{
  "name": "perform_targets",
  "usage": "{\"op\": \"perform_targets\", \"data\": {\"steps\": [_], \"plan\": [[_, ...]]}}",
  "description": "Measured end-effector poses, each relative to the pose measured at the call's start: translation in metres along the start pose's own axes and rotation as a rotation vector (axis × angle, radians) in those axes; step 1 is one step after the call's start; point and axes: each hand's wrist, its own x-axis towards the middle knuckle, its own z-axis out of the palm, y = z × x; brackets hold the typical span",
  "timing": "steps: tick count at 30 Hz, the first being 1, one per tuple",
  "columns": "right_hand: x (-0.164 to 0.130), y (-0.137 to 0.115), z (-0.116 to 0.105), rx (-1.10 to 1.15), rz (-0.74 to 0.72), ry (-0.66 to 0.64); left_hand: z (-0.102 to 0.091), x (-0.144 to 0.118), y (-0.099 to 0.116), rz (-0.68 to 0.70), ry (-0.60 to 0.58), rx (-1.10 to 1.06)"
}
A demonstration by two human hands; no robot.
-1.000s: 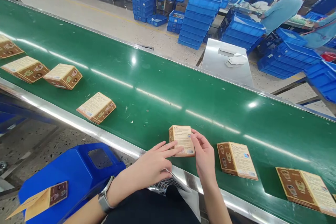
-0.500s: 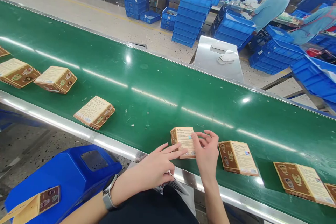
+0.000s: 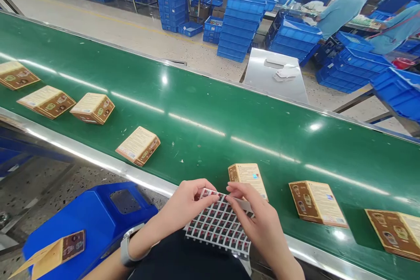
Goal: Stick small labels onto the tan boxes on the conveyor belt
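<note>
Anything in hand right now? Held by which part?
Yes, a gridded sheet: the left hand pinches its far edge near the left corner. The right hand's fingertips are at that edge too; grip unclear.

1. Conveyor belt [image 3: 200, 109] crosses in front, left to right.
2. Label sheet [image 3: 216, 225] at belt's near edge, between left hand [image 3: 192, 203] and right hand [image 3: 259, 216].
3. Middle carton [image 3: 246, 174] on belt, just beyond sheet, partly behind right hand.
4. Four cartons [image 3: 139, 145] on belt, left of it; two cartons [image 3: 323, 203] right.
5. Near side, left: open carton [image 3: 62, 251] on plastic unit [image 3: 95, 214].
6. Far side, right: metal table [image 3: 262, 81], crate stacks [image 3: 238, 30] either side.
7. Two co-workers [image 3: 341, 13] behind, far right.
</note>
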Motion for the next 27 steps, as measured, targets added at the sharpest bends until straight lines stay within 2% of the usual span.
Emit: {"op": "perform_targets", "data": {"steps": [6,10,13,16,18,19,21,23,27], "plan": [[0.002,0.005,0.007,-0.123,-0.194,0.041,-0.006,-0.005,-0.002,0.003,0.059,0.027],[0.000,0.001,0.010,-0.119,-0.212,0.026,-0.004,-0.006,-0.002,0.018,0.095,0.029],[-0.001,-0.001,0.009,0.045,-0.068,0.037,-0.019,-0.009,-0.007,0.104,0.223,0.136],[0.001,0.007,0.012,0.330,0.180,0.181,-0.055,-0.020,-0.021,0.315,0.427,0.323],[0.005,0.017,0.017,0.520,0.341,0.283,-0.083,-0.031,-0.036,0.330,0.571,0.422],[0.008,0.022,0.020,0.593,0.414,0.307,-0.095,-0.036,-0.044,0.286,0.611,0.425],[0.016,0.032,0.028,0.679,0.536,0.300,-0.110,-0.044,-0.059,0.194,0.579,0.375],[0.025,0.039,0.036,0.712,0.604,0.256,-0.110,-0.047,-0.067,0.151,0.467,0.349],[0.049,0.039,0.056,0.782,0.590,0.170,-0.078,-0.041,-0.062,0.133,0.265,0.406]]}}
